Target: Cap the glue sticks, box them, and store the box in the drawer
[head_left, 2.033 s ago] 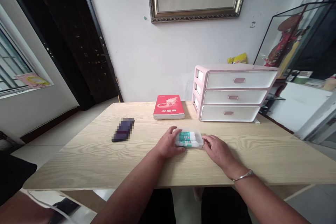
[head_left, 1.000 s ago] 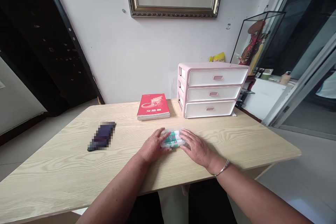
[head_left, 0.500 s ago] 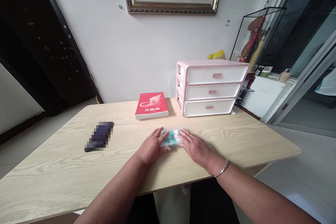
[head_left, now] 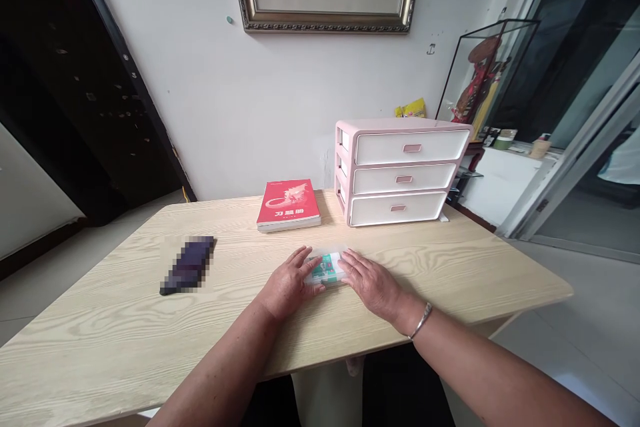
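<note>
Gripping the clear plastic box (head_left: 327,269) narrowly between my left hand (head_left: 289,283) and right hand (head_left: 373,291), turned more aslant than before, on the pale wooden table (head_left: 100,340), the pink drawer unit (head_left: 403,173) beyond it

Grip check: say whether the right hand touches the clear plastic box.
Touching: the head view shows the right hand with fingertips against the right end of the box.
</note>
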Demonstrator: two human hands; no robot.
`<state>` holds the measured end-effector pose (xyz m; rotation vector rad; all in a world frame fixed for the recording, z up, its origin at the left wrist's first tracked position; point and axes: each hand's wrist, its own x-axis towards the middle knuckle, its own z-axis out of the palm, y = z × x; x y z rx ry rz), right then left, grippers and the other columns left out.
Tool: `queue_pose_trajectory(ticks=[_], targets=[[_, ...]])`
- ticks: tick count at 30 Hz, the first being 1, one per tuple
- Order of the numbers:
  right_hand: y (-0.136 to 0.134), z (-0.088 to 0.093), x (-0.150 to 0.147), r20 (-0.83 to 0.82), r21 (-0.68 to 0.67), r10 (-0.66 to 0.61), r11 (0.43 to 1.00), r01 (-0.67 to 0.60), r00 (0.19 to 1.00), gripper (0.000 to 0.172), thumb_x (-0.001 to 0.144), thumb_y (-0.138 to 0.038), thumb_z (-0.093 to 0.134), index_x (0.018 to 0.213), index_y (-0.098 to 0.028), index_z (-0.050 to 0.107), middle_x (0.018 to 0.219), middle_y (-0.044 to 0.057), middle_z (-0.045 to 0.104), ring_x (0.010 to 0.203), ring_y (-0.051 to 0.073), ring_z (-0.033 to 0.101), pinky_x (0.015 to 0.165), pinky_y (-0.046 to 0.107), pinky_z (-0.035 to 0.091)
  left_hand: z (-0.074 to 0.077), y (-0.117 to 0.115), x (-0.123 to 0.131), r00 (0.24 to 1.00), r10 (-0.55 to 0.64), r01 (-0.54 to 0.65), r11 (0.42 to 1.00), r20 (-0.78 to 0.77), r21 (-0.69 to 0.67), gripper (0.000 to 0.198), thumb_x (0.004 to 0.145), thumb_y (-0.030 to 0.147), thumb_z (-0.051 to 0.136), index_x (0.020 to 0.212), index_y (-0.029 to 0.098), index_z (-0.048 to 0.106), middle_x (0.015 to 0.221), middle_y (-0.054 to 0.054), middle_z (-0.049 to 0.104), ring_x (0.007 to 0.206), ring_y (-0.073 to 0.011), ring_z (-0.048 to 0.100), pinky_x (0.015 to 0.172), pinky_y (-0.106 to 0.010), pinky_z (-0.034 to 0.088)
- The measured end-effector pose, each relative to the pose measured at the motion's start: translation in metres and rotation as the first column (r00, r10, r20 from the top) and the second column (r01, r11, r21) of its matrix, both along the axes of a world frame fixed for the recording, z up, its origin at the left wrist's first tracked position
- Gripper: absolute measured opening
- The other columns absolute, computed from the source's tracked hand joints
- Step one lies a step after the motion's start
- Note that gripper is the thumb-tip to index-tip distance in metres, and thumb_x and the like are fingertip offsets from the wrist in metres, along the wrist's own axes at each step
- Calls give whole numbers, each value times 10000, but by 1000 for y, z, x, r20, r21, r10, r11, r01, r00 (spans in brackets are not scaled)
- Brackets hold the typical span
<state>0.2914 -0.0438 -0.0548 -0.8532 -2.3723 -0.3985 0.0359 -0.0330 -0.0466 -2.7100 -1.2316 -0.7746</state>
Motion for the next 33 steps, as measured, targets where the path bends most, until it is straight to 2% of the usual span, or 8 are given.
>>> queue_pose_trajectory(ticks=[3, 8, 16, 20, 24, 26, 28, 33], targets=[[0, -1, 0, 7, 7, -2, 1000, 2, 1000, 375, 975, -189, 517, 1343, -125, 554, 1355, 173, 594, 1348, 303, 476, 1080, 508, 488, 0, 0, 0, 999, 0, 1, 1000, -37, 26, 617, 851, 563, 633, 1342, 192, 585, 1440, -191, 517, 1354, -368, 459, 1106, -551, 404], [-1, -2, 1, 40, 30, -26, 999, 25, 999, 353, 985, -189, 495, 1323, -117, 565, 1345, 177, 600, 1341, 303, 483, 1073, 496, 496, -1, -2, 2, 1000, 1, -1, 1000, -19, -24, 588, 862, 532, 634, 1346, 202, 584, 1471, -159, 493, 1391, -350, 413, 1106, -503, 430], [-4, 1, 0, 13, 1, -21, 1000, 21, 1000, 331, 977, -184, 500, 1291, -118, 581, 1322, 173, 616, 1328, 299, 498, 1078, 495, 487, -3, -1, 0, 1000, -11, 10, 999, -24, -48, 567, 887, 519, 607, 1372, 230, 558, 1508, -139, 451, 1423, -342, 360, 1106, -511, 430], [-11, 10, 0, -63, -124, -84, 989, 76, 994, 358, 910, -252, 617, 1254, -157, 589, 1361, 155, 580, 1345, 285, 472, 1119, 478, 438, -7, 0, -1, 999, -47, 47, 999, 7, -27, 550, 892, 502, 608, 1393, 291, 529, 1520, -109, 440, 1430, -326, 353, 1089, -520, 448], [-17, 19, 1, -19, -250, -116, 962, 107, 993, 596, 787, -318, 740, 1323, -165, 531, 1501, 175, 421, 1427, 313, 335, 1174, 510, 321, -7, -1, 9, 993, -115, 115, 993, 4, -20, 557, 874, 487, 640, 1385, 290, 540, 1510, -119, 452, 1420, -335, 368, 1074, -530, 464], [-17, 25, 3, 39, -311, -109, 943, 116, 993, 709, 763, -341, 753, 1398, -193, 475, 1498, 160, 428, 1421, 316, 338, 1182, 529, 272, -6, -2, 17, 990, -144, 144, 989, -4, -20, 557, 865, 505, 643, 1360, 264, 568, 1493, -134, 472, 1407, -341, 391, 1073, -518, 468], [-16, 31, 8, 76, -370, -118, 919, 138, 990, 796, 737, -350, 767, 1448, -227, 432, 1481, 141, 451, 1397, 316, 368, 1164, 522, 287, -3, -3, 27, 987, -159, 158, 987, -17, -41, 556, 857, 530, 643, 1328, 239, 598, 1470, -147, 498, 1392, -343, 414, 1073, -501, 468], [-17, 41, 28, 43, -492, -130, 860, 134, 991, 708, 695, -317, 788, 1362, -239, 563, 1485, 137, 458, 1382, 321, 382, 1143, 493, 298, 16, -9, 55, 997, -61, 50, 981, -54, -189, 874, 706, 549, 764, 1462, 253, 439, 1552, -161, 371, 1346, -353, 463, 1071, -485, 438]])
